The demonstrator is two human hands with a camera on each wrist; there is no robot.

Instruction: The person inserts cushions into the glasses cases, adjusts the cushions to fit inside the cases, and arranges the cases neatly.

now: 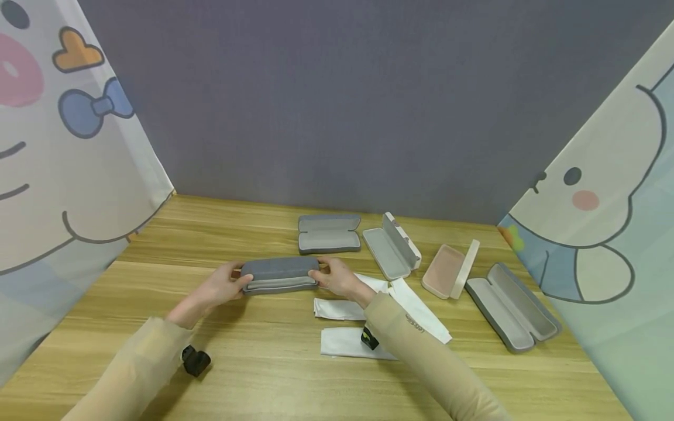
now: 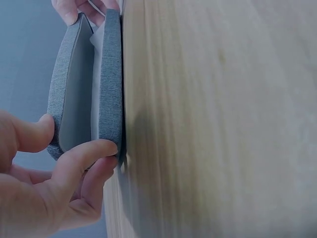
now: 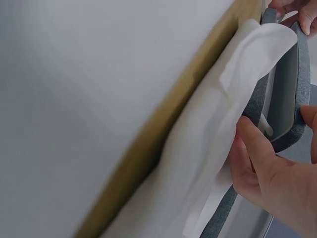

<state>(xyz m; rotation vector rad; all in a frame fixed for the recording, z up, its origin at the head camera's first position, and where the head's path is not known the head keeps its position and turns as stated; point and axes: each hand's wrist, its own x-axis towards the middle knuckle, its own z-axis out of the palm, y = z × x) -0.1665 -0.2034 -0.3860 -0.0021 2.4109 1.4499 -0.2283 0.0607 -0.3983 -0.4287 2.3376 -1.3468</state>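
A grey fabric glasses case lies lengthwise on the table in front of me, its lid partly lowered over the base. The left hand pinches its left end. In the left wrist view, that hand's thumb presses the lid edge while its fingers touch the base. At the opposite end, the right hand grips the case likewise, thumb at the lid and fingers at the base. Through the gap, something whitish shows inside the case. White cloths lie just beside the right hand.
Several glasses cases stand open at the back and right: a grey one, a white one, a pink-lined one and another grey one. More folded white cloths lie under and beside the right forearm.
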